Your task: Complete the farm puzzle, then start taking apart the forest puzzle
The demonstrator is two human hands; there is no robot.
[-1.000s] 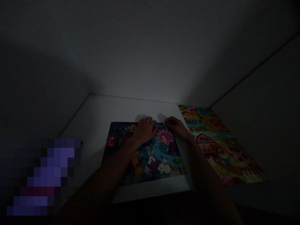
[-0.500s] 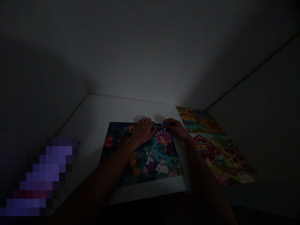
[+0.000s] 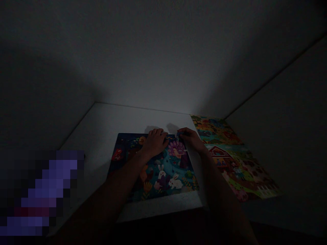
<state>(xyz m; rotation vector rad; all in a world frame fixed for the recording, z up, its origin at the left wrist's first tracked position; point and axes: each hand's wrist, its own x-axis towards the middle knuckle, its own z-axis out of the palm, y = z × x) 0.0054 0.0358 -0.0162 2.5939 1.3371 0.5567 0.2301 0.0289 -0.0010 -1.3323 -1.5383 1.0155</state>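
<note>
A jigsaw puzzle (image 3: pixel 165 192) with a dark blue-green picture of rabbits, a purple peacock and plants lies on the white table. My left hand (image 3: pixel 155 141) rests palm down over its far edge, fingers stretched out, covering part of the picture. My right hand (image 3: pixel 190 139) is closed at the far right corner, thumb and fingers pinching a small bluish puzzle piece (image 3: pixel 178 134). A notch shows along the puzzle's edge beside that piece. Dim light hides how the piece touches the rest.
To the right lie two more picture sheets, a jungle-animal picture (image 3: pixel 217 131) and a farm picture with a red barn (image 3: pixel 240 170). White walls (image 3: pixel 143 68) rise behind and at both sides. A pixelated purple patch covers the lower left.
The whole view has shifted slightly, moving the puzzle a little left. Both hands keep almost the same places, with the piece still in my right fingers.
</note>
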